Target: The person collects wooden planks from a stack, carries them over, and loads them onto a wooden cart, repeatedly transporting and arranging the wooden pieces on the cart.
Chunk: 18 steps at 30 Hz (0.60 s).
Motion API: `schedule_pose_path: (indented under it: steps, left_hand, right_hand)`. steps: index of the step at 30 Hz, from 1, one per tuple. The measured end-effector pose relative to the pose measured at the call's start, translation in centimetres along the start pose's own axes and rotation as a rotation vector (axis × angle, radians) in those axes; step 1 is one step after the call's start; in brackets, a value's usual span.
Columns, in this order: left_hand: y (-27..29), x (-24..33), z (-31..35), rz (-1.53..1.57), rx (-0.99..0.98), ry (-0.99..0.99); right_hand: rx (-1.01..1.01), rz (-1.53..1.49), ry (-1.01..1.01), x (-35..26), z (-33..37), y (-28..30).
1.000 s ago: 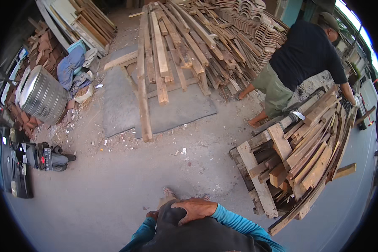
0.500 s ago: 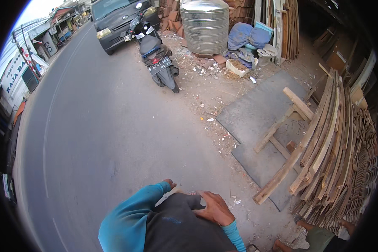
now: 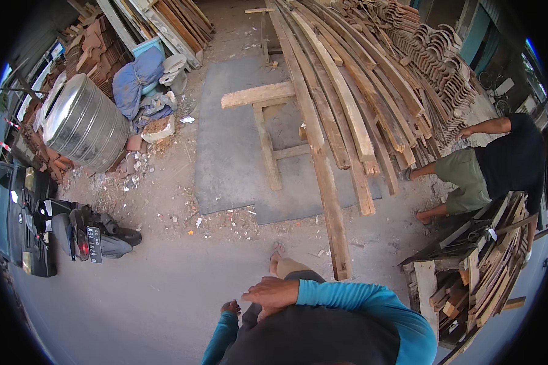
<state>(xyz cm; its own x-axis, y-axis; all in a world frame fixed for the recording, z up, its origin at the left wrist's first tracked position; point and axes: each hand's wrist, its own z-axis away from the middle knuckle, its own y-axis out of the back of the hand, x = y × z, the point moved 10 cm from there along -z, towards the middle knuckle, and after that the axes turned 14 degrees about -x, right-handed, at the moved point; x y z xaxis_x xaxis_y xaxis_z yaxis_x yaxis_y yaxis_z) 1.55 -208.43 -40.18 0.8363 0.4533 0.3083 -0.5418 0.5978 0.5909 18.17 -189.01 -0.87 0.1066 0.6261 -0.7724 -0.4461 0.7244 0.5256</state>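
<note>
A: Where's the wood, counting from the hands?

B: The planks (image 3: 371, 85) lie in a big pile at one o'clock. One long plank (image 3: 333, 231) juts out past the rest, its near end at two o'clock, close to the blue sleeve (image 3: 347, 295).

A: How do they look?

B: Rough and weathered — mid brown mixed with pale tan, the ends blunt and unevenly lined up. The long one has dark marks near its tip. They seem to bow, but the lens bends straight edges.

A: And the hands?

B: The right hand (image 3: 273, 293) is bare, in front of the dark shirt (image 3: 316, 334), loosely spread with its fingers toward nine o'clock. The left hand (image 3: 231, 307) is near it at eight; I can't tell whether it pinches anything.

A: What's around them?

B: A grey sheet (image 3: 225, 146) on the ground at twelve, with a wooden frame (image 3: 268, 149) over it. There's a metal tank (image 3: 91, 121) between ten and eleven, a co-worker (image 3: 505, 152) at two — and a stack of shorter wood (image 3: 490, 277) at three.
</note>
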Motion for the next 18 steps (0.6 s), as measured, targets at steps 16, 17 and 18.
schedule_pose_path:
  steps: [16, 17, 18]
  left_hand:
    - [27.8, -0.9, -16.2, -0.326, -0.249, 0.123]
    - [30.3, 0.6, -18.2, -0.294, -0.223, 0.071]
    - [32.8, -0.4, -19.4, -0.109, -0.017, -0.029]
  right_hand:
    - [0.377, -0.463, -0.318, 18.5, 7.1, 18.4]
    - [0.405, -0.442, -0.321, 18.8, 7.3, 20.6]
    - [0.432, -0.418, -0.299, 18.9, 7.3, 22.9]
